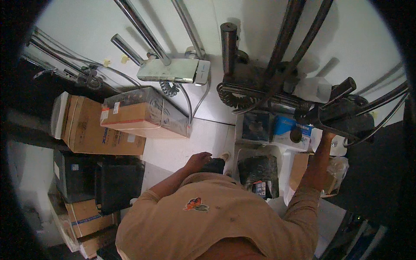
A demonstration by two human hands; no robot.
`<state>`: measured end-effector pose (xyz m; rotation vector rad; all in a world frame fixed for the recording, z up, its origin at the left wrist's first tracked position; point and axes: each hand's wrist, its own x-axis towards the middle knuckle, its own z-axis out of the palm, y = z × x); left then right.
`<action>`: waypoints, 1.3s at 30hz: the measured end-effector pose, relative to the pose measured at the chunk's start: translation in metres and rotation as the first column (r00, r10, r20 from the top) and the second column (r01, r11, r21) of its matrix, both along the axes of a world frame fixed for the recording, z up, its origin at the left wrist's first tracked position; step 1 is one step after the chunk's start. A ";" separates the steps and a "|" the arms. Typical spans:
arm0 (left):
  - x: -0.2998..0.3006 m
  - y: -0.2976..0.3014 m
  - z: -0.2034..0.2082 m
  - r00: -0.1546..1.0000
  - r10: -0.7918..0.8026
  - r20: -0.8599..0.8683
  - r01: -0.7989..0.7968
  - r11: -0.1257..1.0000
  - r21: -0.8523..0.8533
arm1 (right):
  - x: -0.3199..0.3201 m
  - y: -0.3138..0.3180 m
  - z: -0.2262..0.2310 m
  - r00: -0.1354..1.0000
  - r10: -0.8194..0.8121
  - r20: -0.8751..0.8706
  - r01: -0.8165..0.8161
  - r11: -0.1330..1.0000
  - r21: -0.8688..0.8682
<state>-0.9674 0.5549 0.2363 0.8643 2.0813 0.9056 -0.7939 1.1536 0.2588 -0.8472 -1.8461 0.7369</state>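
My right arm reaches forward to a dark metal shower fixture (346, 115) on the wall. My right hand (328, 135) is at its underside, with the fingers hidden behind it, so I cannot see whether they grip it. My left hand (199, 160) hangs low beside my dark-trousered leg, its fingers loosely extended with nothing seen in them. Left of the dark fixture, a second dark shower fixture (260, 84) has a coiled hose. A chrome shower mixer (169, 70) with a flat, pale top is farther left.
Below the dark fixtures are a blue and white box (290, 131), a white bin (242, 156) with dark plastic-wrapped contents and an open cardboard box (300, 170). At left stand large cartons (89, 125), a plastic-wrapped box (145, 115) and a black case (119, 182).
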 end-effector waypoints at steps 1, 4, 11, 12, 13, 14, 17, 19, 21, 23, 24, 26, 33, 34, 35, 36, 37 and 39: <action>0.001 -0.001 0.000 0.995 -0.040 -0.092 0.041 0.999 0.012 | 0.000 -0.002 0.000 1.000 0.003 0.005 -0.003 1.000 -0.002; -0.002 0.006 0.028 0.976 0.115 0.187 -0.088 0.985 -0.147 | 0.003 -0.006 0.002 1.000 0.010 0.013 -0.010 1.000 -0.011; -0.008 0.017 0.028 0.998 -0.057 -0.009 0.057 0.998 0.032 | 0.027 -0.006 0.000 0.999 0.003 0.033 -0.001 0.999 -0.035; -0.006 0.023 0.024 0.999 -0.034 0.019 0.031 0.991 0.130 | 0.025 -0.006 -0.001 1.000 0.007 0.027 -0.007 1.000 -0.027; -0.010 0.038 0.040 0.970 0.064 0.234 -0.102 0.983 0.154 | 0.017 -0.008 0.002 1.000 0.024 0.015 -0.023 0.999 -0.035; -0.016 0.072 0.064 0.998 -0.056 -0.023 0.058 0.993 0.101 | 0.019 -0.003 0.007 1.000 0.012 0.000 -0.012 1.000 -0.024; -0.018 0.154 0.127 0.947 -0.235 -0.220 0.279 0.940 0.197 | 0.002 -0.009 0.015 0.996 0.056 -0.074 -0.063 0.994 -0.090; -0.015 0.209 0.144 0.894 -0.293 -0.340 0.390 0.882 0.265 | 0.002 -0.014 0.023 0.989 0.076 -0.129 -0.095 0.984 -0.153; -0.008 0.258 0.148 0.872 -0.261 -0.415 0.438 0.795 0.420 | 0.008 -0.019 0.032 0.976 0.105 -0.191 -0.153 0.955 -0.254; 0.002 0.293 0.158 0.901 -0.251 -0.353 0.399 0.797 0.453 | 0.008 -0.025 0.033 0.961 0.156 -0.227 -0.231 0.906 -0.354; 0.007 0.305 0.169 0.917 -0.270 -0.292 0.373 0.842 0.391 | 0.009 -0.029 0.033 0.956 0.186 -0.225 -0.263 0.885 -0.383; 0.007 0.328 0.167 0.944 -0.266 -0.198 0.323 0.872 0.367 | 0.007 -0.041 0.039 0.984 0.158 0.080 -0.151 0.984 -0.090; 0.019 0.391 0.106 0.596 -0.197 -0.778 0.441 0.891 0.112 | 0.029 0.023 -0.019 0.611 -0.009 -0.792 -0.506 0.765 -0.399; 0.020 0.396 0.090 0.576 -0.138 -0.806 0.440 0.883 0.163 | 0.030 0.021 -0.020 0.773 0.042 -0.633 -0.360 0.851 -0.383; 0.017 0.398 0.074 0.549 -0.071 -0.832 0.428 0.880 0.207 | 0.021 0.010 -0.016 0.894 0.066 -0.443 -0.230 0.916 -0.329; -0.003 0.397 0.041 0.618 -0.057 -0.784 0.383 0.893 0.237 | -0.009 -0.013 0.001 0.882 0.121 -0.455 -0.280 0.912 -0.300; -0.006 0.395 0.035 0.727 -0.038 -0.686 0.335 0.891 0.306 | -0.018 -0.032 0.017 0.884 0.143 -0.446 -0.288 0.916 -0.278; 0.023 0.400 0.068 0.923 -0.020 -0.384 0.223 0.840 0.494 | 0.010 -0.023 0.012 0.969 0.087 -0.230 -0.118 0.985 -0.126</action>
